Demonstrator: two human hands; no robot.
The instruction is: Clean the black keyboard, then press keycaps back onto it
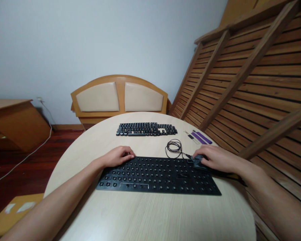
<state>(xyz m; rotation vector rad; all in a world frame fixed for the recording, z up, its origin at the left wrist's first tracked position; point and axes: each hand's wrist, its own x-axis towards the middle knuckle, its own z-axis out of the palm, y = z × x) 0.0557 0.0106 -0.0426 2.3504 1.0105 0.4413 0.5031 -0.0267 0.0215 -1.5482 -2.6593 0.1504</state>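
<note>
A black keyboard base [160,175] without its keycaps lies on the round table, its switches exposed. My left hand [120,155] holds the far left edge of this base, with curled fingers and the thumb on its top. In my right hand [212,156] is a bunched dark grey cloth [197,162], pressed against the base's far right corner. A coiled black cable [174,147] lies behind the base and runs toward that corner. Farther back, the loose black keycaps [135,129] are laid out in keyboard order.
Purple strips [202,137] and small thin tools [190,136] lie at the table's [150,217] right rear. Slatted wooden panels [240,83] lean close on the right. A padded headboard [121,95] stands behind, and a yellow box [17,212] sits lower left.
</note>
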